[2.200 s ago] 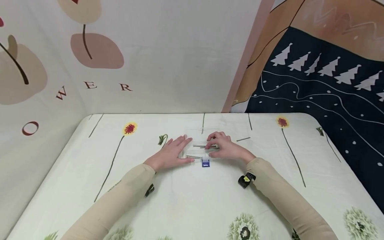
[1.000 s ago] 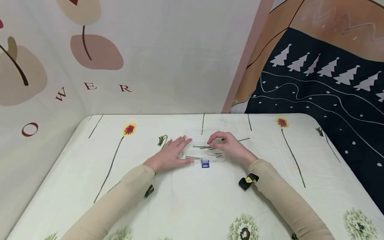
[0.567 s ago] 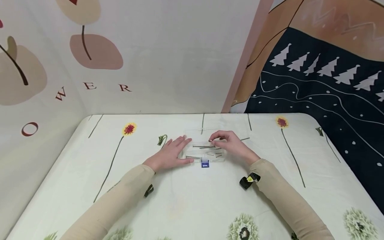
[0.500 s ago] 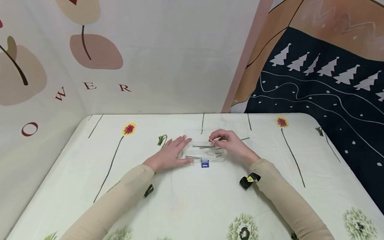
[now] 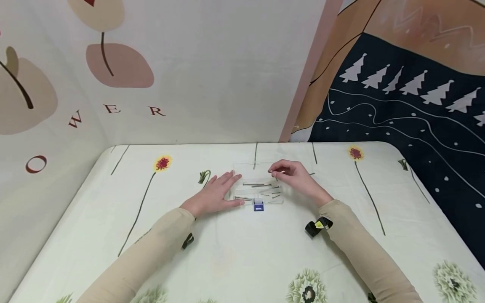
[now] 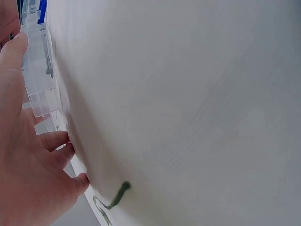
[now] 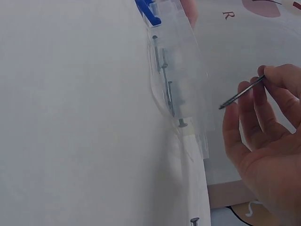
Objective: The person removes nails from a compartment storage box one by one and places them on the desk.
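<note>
Beside a see-through rectangular plastic box (image 7: 186, 61), a right hand (image 5: 301, 179) pinches a slim grey metal nail (image 7: 242, 93)

Behind both hands hangs an off-white fabric backdrop (image 5: 212, 84) printed with beige and dusty-pink rounded shapes and dark red letters; to its right, a navy panel (image 5: 401, 113) carries white trees. Under the hands is a desk (image 5: 223, 261) draped in off-white, flower-printed cloth. Two beige sleeves (image 5: 140, 248) extend from the lower corners. The box lies on the desk between the hands, mostly to the left of the right grip and nearer the person. The left hand (image 5: 214, 193), its fingers straight and spread wide, rests against the box's left end. The right grip is narrow, thumb and fingertips together on the nail, which is raised near the box's right side. A small blue plastic latch (image 5: 259, 207) marks the box's near edge, below and left of that grip. More grey metal nails (image 5: 257, 185) lie in the box's compartments, nearer the person than the grip. Another grey nail (image 7: 194, 221), partly hidden in the head view, lies to the grip's right.
</note>
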`<state>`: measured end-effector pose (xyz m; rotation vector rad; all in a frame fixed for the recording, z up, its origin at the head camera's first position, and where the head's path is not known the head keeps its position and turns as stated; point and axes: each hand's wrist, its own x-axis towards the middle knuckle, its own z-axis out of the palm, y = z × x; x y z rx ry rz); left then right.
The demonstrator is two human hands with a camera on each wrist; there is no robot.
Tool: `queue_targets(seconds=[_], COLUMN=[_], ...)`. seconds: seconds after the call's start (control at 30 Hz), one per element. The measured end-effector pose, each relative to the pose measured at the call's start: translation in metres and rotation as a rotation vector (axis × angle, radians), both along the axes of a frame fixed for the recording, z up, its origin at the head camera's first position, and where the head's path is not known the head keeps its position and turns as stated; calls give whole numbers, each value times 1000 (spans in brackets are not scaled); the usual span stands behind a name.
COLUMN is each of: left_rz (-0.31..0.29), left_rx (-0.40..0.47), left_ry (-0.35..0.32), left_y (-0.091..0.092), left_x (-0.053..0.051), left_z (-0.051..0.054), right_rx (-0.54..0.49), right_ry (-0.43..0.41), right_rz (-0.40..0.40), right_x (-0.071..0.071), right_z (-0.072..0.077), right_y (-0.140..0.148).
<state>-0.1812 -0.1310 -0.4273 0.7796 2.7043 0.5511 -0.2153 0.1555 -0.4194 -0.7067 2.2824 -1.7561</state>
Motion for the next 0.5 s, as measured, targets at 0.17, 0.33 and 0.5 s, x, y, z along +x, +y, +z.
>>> queue_targets(seconds=[0.17, 0.33, 0.5], left_rz=[-5, -6, -7], left_rx=[-10, -21, -26], left_ry=[11, 22, 25], left_y=[0, 0, 0], left_x=[0, -1, -1], left_z=[0, -1, -2], right_rx=[31, 41, 74], right_ry=[28, 17, 0], right_rz=[-24, -34, -50], right_x=[0, 0, 1], right_z=[-1, -1, -3], right_y=[5, 10, 18])
